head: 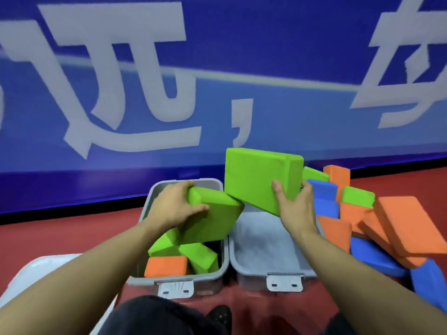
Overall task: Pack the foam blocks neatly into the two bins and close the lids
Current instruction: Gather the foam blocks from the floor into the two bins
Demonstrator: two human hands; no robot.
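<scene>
Two grey open bins stand side by side on the red floor. The left bin [219, 278] holds green blocks and an orange block [165, 265]. My left hand [173, 205] grips a tilted green block [212, 217] above that bin. The right bin [263, 240] has nothing inside. My right hand [296, 205] holds a larger green block [256, 176] tilted above the right bin's far end; its lower corner touches the other green block.
A loose pile of orange, blue and green blocks [396, 226] lies on the floor right of the bins. A white lid [48, 269] lies to the left. A blue banner wall [217, 81] stands close behind. My knee and shoe [220, 315] are in front.
</scene>
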